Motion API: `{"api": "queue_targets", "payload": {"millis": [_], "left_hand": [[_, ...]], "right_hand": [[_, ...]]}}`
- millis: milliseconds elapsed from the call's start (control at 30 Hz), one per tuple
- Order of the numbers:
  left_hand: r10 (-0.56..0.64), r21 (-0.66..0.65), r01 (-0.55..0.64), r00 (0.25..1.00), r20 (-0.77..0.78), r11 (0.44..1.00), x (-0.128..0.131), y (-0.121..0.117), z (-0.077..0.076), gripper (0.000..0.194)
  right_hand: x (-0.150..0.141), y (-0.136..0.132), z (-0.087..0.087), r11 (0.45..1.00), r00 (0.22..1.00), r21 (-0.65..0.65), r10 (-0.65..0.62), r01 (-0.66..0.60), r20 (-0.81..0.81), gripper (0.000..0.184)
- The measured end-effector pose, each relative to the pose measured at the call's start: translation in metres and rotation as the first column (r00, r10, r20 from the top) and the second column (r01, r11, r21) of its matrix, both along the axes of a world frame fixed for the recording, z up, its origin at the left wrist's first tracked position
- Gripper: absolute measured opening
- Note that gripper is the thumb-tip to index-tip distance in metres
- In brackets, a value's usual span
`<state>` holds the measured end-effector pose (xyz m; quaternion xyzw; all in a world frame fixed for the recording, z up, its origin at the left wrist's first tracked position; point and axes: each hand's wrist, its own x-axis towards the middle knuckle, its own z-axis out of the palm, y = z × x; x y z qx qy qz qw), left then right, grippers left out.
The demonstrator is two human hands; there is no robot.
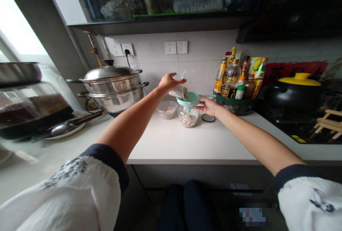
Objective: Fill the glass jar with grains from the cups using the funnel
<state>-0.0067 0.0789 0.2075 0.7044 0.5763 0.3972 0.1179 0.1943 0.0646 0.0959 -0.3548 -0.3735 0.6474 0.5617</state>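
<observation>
Filling found part done. From where I stand, 1 jar (187, 110) is upright on the counter (171, 142), with grain (188, 121) heaped in its lower part and bare glass above. The kind of grain is too small to identify.

The green funnel (188, 100) is in place over the jar's mouth. The left hand (169, 80) grips 1 clear cup (178, 90), tilted with its mouth down toward the funnel. Grain shows inside the cup, lying toward the lower side; whether any is falling at this instant cannot be told. The right hand (209, 106) is partly curled at the funnel's right side, thumb by the rim and fingers below, apparently steadying it. Whether those fingers also touch the jar's neck I cannot tell.

Just left of the jar stands 1 clear bowl (160, 110), also holding grain. It looks to be the supply, though that is judgement only.

Completed, on the evidence: funnel set, a fair share of grain inside the jar. Outstanding: the cup's load is not all through, the bowl's stock is not used up, and the funnel is not yet off. The lid (208, 117) lies flat on the counter, right of the jar; closure not done. I put progress near the middle. No spill noted around the base.
</observation>
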Motion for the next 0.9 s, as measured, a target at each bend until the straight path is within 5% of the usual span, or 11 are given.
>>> {"api": "queue_targets", "payload": {"millis": [900], "left_hand": [[-0.005,0.002,0.005,1.0,-0.017,1.0,-0.0004,-0.0002,0.0007,0.087]], "right_hand": [[-0.001,-0.0005,0.0001,1.0,1.0,-0.002,-0.004,0.004,-0.004,0.011]]}}
